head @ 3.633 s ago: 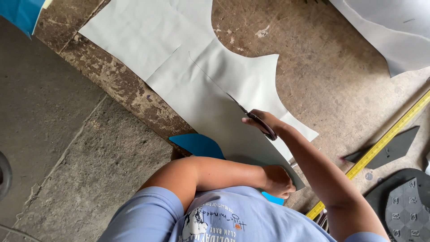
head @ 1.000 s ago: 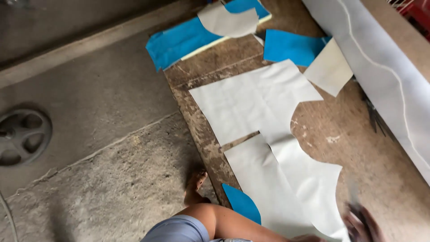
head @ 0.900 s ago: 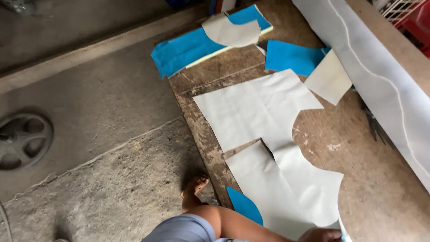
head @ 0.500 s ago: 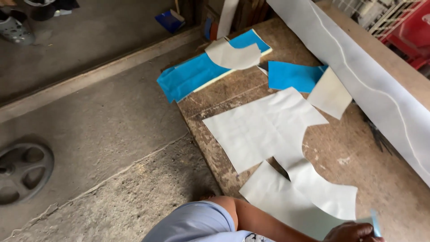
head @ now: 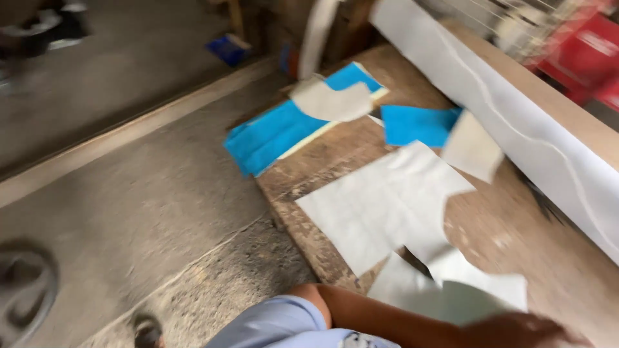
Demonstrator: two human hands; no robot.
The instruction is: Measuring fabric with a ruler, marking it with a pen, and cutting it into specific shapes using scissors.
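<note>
The view is blurred by motion. My left arm, in a pale blue sleeve, crosses the bottom edge, and my left hand (head: 519,332) rests at the lower right on a white cut sheet (head: 477,290); its fingers are too blurred to read. A larger white cut piece (head: 380,209) lies just beyond it on the worn wooden board (head: 509,238). My right hand is out of view.
Blue sheets (head: 277,132) and a blue piece (head: 416,125) lie at the board's far end, with small pale cut-offs on them. A long white roll (head: 516,129) runs along the right, with a red crate (head: 580,51) behind. The concrete floor lies left, with a round dark object (head: 22,290).
The camera has swung up and left, so the board and sheets have slid right and down in view. My left hand has stayed on the near white sheet; the scissors and right hand are gone from view.
</note>
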